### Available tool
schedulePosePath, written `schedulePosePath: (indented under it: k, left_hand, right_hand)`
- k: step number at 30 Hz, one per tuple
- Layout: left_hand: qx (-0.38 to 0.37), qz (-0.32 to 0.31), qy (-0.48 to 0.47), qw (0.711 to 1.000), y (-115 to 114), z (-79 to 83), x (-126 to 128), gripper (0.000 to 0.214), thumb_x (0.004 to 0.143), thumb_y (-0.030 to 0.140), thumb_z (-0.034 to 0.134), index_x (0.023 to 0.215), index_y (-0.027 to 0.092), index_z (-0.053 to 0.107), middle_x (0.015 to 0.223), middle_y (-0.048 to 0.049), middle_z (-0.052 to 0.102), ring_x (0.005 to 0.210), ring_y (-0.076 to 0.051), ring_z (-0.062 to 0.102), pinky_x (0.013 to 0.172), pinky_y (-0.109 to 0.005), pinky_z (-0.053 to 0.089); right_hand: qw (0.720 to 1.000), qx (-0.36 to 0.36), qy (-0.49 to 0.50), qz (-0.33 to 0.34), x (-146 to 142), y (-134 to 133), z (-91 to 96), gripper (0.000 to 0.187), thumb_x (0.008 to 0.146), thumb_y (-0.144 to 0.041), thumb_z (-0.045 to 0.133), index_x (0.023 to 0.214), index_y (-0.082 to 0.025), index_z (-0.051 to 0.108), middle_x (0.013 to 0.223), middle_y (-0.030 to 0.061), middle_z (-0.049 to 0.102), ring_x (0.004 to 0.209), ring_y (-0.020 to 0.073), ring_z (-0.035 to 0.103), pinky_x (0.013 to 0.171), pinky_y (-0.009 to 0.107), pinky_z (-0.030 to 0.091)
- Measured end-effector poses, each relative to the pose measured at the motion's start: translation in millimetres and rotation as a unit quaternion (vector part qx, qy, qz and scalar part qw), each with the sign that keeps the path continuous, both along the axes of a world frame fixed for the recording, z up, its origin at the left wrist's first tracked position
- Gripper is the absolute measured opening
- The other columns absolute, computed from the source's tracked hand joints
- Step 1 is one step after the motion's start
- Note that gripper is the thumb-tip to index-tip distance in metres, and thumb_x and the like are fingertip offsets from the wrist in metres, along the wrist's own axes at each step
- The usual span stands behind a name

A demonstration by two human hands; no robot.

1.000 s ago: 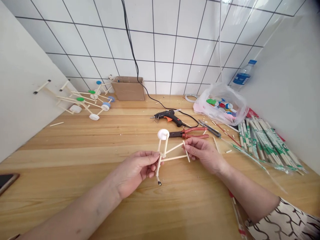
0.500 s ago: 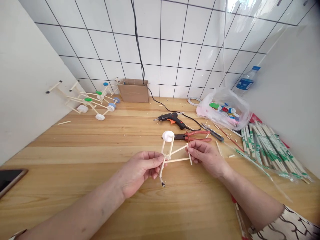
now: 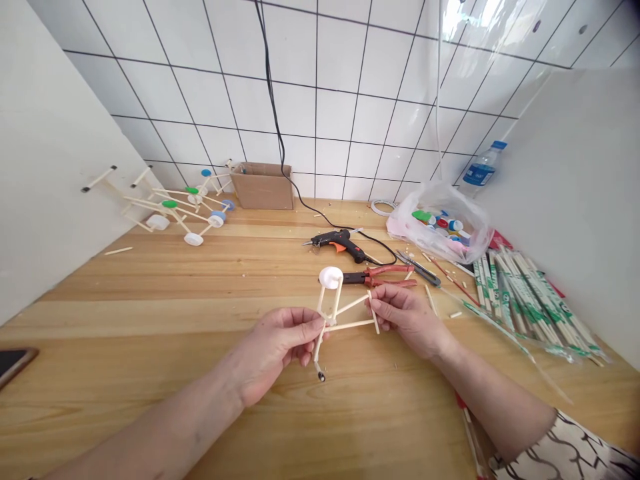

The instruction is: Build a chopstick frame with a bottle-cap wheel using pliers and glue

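Between my hands is a small frame of wooden sticks (image 3: 350,327), with a white bottle cap (image 3: 331,277) at its far end and a black tip (image 3: 321,377) at its near end. My left hand (image 3: 285,340) is closed, pinching the joint where the sticks meet. The fingers of my right hand (image 3: 405,317) pinch the upper end of the short cross stick (image 3: 375,315) on the frame's right side. Just beyond the frame lie red-handled pliers (image 3: 385,275), and past them a black hot glue gun (image 3: 340,244) with an orange trigger.
Stick-and-cap models (image 3: 175,207) stand at the back left beside a cardboard box (image 3: 263,187). A plastic bag of bottle caps (image 3: 440,223), a water bottle (image 3: 484,167), a utility knife (image 3: 423,270) and wrapped chopsticks (image 3: 535,300) occupy the right. A phone (image 3: 14,363) lies at the left edge.
The view has shifted slightly, so everything sits a little lower and further left. Both hands keep the same hold on the stick frame.
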State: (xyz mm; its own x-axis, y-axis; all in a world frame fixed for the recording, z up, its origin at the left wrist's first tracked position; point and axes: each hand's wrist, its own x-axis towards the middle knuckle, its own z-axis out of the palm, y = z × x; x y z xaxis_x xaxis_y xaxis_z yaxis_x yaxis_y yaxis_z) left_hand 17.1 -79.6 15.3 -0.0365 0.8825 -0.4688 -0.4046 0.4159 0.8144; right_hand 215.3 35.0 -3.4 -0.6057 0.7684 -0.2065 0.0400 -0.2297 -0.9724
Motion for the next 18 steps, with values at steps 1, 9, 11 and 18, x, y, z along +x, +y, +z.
schedulePosePath:
  k: [1, 9, 11, 18]
  left_hand:
    - [0.002, -0.003, 0.000, 1.000, -0.2, 0.5, 0.0, 0.029, 0.058, 0.034, 0.083, 0.068, 0.012, 0.067, 0.068, -0.0033, 0.064, 0.052, -0.007, 0.045, 0.047, -0.019, 0.038]
    - [0.004, -0.001, 0.011, 1.000, 1.0, 1.6, 0.8, 0.032, 0.057, 0.037, 0.083, 0.068, 0.012, 0.066, 0.068, -0.0031, 0.064, 0.053, -0.007, 0.045, 0.047, -0.019, 0.038]
    - [0.005, -0.005, 0.015, 1.000, 1.3, 0.6, 0.3, 0.032, 0.057, 0.037, 0.083, 0.068, 0.012, 0.066, 0.068, -0.0029, 0.063, 0.053, -0.007, 0.045, 0.047, -0.019, 0.038]
    - [0.006, -0.011, 0.026, 1.000, -0.6, 0.6, -0.6, 0.034, 0.056, 0.040, 0.083, 0.068, 0.013, 0.066, 0.067, -0.0018, 0.064, 0.053, -0.006, 0.045, 0.048, -0.019, 0.039]
  right_hand:
    - [1.000, 0.002, 0.001, 0.002, 0.0, 0.0, 0.3, 0.034, 0.065, -0.045, 0.077, 0.077, -0.017, 0.061, 0.064, -0.0036, 0.055, 0.049, 0.0059, 0.042, 0.048, 0.021, 0.032]
    - [1.000, -0.002, 0.016, 0.003, -0.3, -0.3, 0.7, 0.032, 0.065, -0.043, 0.078, 0.076, -0.017, 0.062, 0.061, -0.0042, 0.055, 0.049, 0.0056, 0.043, 0.049, 0.021, 0.032]
    - [1.000, -0.006, 0.017, -0.001, -0.4, -0.6, 0.5, 0.032, 0.065, -0.042, 0.078, 0.076, -0.017, 0.062, 0.060, -0.0046, 0.055, 0.049, 0.0055, 0.043, 0.048, 0.020, 0.032]
    - [1.000, 0.004, 0.016, 0.005, -1.9, -1.2, 2.7, 0.034, 0.064, -0.044, 0.078, 0.073, -0.016, 0.061, 0.057, -0.0051, 0.054, 0.048, 0.0051, 0.043, 0.048, 0.020, 0.032]
